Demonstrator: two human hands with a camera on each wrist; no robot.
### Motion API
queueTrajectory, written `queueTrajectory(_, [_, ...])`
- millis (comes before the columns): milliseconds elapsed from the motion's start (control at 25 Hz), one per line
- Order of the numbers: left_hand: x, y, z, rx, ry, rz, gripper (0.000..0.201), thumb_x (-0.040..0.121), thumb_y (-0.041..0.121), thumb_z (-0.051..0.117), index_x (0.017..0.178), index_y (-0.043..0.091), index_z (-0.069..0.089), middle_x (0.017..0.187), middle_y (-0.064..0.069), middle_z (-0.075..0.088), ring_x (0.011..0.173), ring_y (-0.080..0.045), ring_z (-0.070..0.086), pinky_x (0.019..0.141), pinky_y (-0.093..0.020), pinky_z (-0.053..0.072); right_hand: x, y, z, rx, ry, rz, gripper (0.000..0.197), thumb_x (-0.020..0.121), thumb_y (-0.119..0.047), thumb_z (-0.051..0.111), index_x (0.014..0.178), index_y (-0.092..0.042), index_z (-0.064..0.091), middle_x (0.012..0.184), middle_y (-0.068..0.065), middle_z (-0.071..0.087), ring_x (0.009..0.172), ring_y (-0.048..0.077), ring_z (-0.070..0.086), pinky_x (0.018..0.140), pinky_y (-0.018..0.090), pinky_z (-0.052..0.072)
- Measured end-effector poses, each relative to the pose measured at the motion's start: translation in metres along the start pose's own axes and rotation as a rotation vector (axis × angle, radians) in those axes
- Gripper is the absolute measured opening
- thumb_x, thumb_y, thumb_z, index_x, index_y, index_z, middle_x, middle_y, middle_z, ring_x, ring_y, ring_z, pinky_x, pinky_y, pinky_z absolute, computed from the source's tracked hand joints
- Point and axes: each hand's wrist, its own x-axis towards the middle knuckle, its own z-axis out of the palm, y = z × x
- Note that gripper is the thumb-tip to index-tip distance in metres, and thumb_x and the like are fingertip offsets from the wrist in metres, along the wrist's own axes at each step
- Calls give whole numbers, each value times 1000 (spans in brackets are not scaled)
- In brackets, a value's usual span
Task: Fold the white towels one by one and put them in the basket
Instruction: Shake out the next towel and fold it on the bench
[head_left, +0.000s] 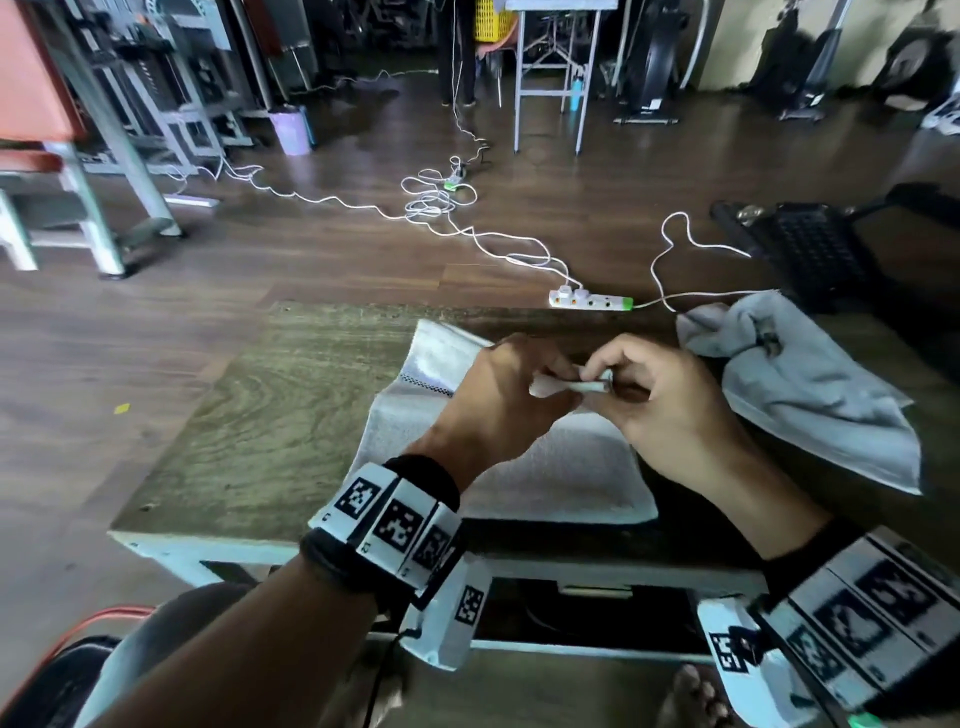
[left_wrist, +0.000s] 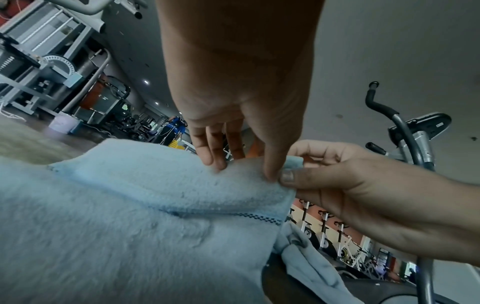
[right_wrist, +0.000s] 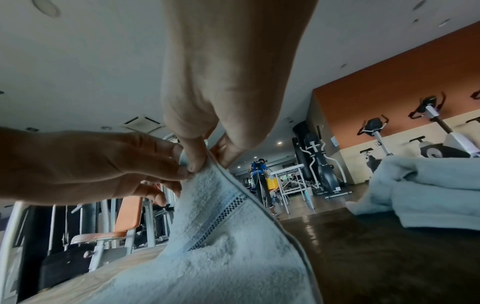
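A white towel (head_left: 571, 467) with a dark checked stripe lies on the wooden table (head_left: 270, 415). Its far right corner is lifted off the surface. My left hand (head_left: 514, 384) and my right hand (head_left: 644, 384) meet above it and both pinch that raised corner. In the left wrist view the left hand (left_wrist: 244, 162) pinches the towel (left_wrist: 130, 226) edge, and the right hand (left_wrist: 306, 174) pinches right beside it. The right wrist view shows the right hand (right_wrist: 205, 162) pinching the towel (right_wrist: 228, 236) corner, the left hand (right_wrist: 166, 164) touching it. No basket is visible near the table.
A second, crumpled white towel (head_left: 810, 384) lies at the table's right end. Beyond the table, a power strip (head_left: 589, 300) and white cables (head_left: 431, 202) lie on the floor. Gym machines stand at the left and rear; a black frame (head_left: 810, 249) stands far right.
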Motion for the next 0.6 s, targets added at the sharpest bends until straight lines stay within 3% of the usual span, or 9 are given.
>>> queueTrajectory(40, [-6, 4, 2, -18, 21, -1, 14, 78, 19, 79, 89, 13, 73, 87, 4, 69, 78, -4, 56, 71, -16, 44, -6, -3, 0, 36, 19, 20, 27, 80, 2, 78, 90, -20, 66, 83, -5, 71, 75, 11, 69, 65, 10, 45])
queueTrajectory(160, [-26, 5, 3, -49, 81, -29, 12, 83, 21, 75, 93, 16, 72, 91, 9, 66, 81, 3, 55, 71, -5, 37, -19, -9, 5, 167, 62, 89, 35, 80, 6, 76, 101, -19, 63, 97, -5, 69, 88, 9, 69, 74, 12, 51])
queueTrajectory(280, [-37, -2, 0, -75, 91, -18, 12, 84, 21, 75, 93, 15, 71, 89, 16, 64, 83, 9, 55, 74, -4, 35, -24, -7, 14, 192, 47, 127, 34, 79, 3, 78, 101, -20, 67, 93, -4, 72, 87, 8, 69, 76, 12, 52])
queueTrajectory(400, [-31, -7, -6, -33, 83, 4, 10, 84, 21, 75, 90, 13, 71, 88, 11, 68, 84, -1, 60, 72, -11, 43, -20, -9, 20, 263, 52, 153, 28, 81, -1, 78, 100, -21, 73, 92, -6, 76, 87, 6, 72, 78, 20, 56])
queueTrajectory(480, [-23, -15, -9, -8, 103, -3, 10, 85, 20, 74, 89, 13, 70, 87, 9, 68, 83, -3, 61, 72, -15, 46, -11, -8, 23, 306, 26, 170, 24, 83, -8, 78, 105, -19, 74, 96, -5, 76, 91, 4, 72, 79, 18, 55])
queueTrajectory(600, [-19, -21, -15, 8, 86, -57, 8, 87, 22, 71, 91, 15, 70, 84, 14, 66, 81, 7, 57, 69, -4, 38, 3, -5, 27, 308, 13, 175, 19, 90, -11, 72, 108, -16, 74, 100, -6, 76, 93, 1, 72, 78, 13, 51])
